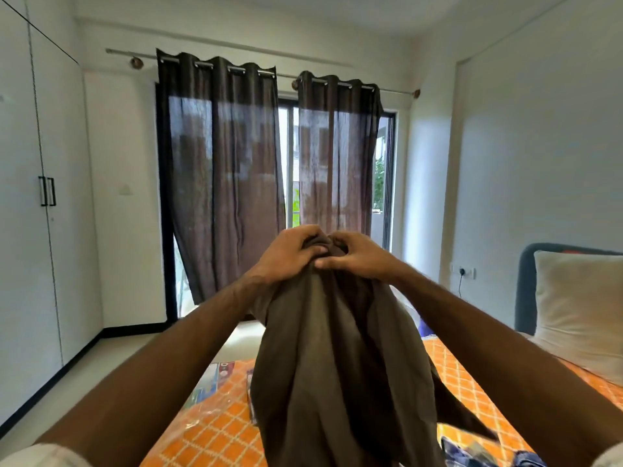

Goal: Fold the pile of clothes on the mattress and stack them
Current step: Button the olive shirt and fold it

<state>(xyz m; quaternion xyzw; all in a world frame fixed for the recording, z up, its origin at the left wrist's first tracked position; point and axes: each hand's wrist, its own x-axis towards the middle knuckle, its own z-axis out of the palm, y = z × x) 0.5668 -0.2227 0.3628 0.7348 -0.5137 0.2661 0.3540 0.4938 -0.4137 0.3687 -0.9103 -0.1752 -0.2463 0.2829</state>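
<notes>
Brown cloth, a garment (337, 365), held up in the air by both hands at one bunched edge. Left hand (286, 256) and right hand (354, 254) side by side, nearly touching, fingers curled and clamped on the same gathered bit of fabric. Below the grip, hanging in deep loose folds down over the orange patterned bed (215, 429). Not yet spread, not yet folded.

Likely trouble: with both grips so close together, no width to the hold, so twisted cloth and a crooked fold once laid down. Sliding the hands apart along the edge calls for loosening one grip; too loose, and a slip out of the fingers into a heap on the bed. Below and to the right of the grip, blue clothes (472, 455) near the hanging hem; a low swing could catch or drag them. Seams and corners hidden in the folds, so a wrong edge easily picked.
</notes>
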